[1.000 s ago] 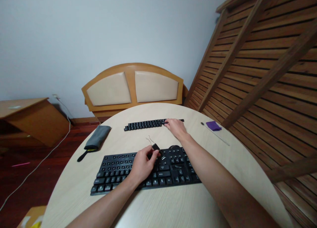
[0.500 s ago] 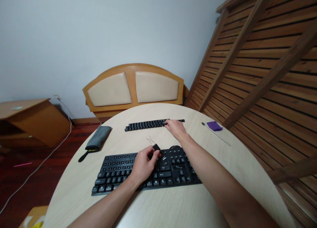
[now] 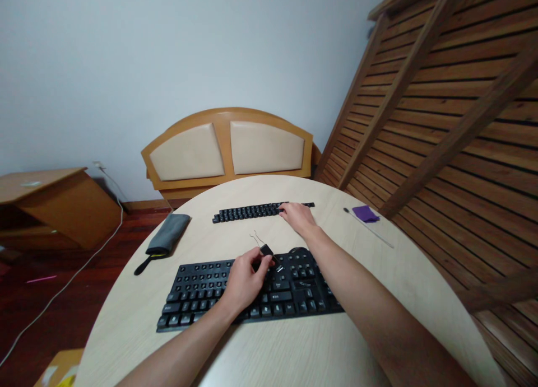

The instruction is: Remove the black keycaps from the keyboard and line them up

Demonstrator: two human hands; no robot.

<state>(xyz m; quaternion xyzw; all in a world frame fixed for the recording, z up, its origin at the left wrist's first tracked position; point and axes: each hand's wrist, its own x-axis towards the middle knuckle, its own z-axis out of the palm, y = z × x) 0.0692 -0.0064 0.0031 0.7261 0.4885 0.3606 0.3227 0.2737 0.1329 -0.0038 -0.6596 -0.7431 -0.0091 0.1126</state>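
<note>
A black keyboard point(image 3: 187, 314) lies in front of me, its upper left rows bare of caps and showing the switch stems. Over its middle, my left hand point(image 3: 247, 278) is closed around a keycap puller point(image 3: 266, 249) with a black handle, whose thin wire loops point away from me. Farther back, several loose black keycaps point(image 3: 247, 212) stand in neat rows. My right hand point(image 3: 297, 216) reaches to the right end of these rows, thumb and forefinger pinched on a keycap there. My fingers partly hide that cap.
On the round table point(image 3: 269, 353), a grey pouch point(image 3: 168, 234) with a black strap lies at left. At right are a purple cloth point(image 3: 366, 214) and a thin rod with a dark tip point(image 3: 370, 228). A wooden headboard point(image 3: 227, 118) stands behind, slatted wood point(image 3: 441, 135) at right.
The view has shifted very slightly. Both hands keep nearly the same places, with the right fingers still at the keycap rows and the puller still in the left hand.
</note>
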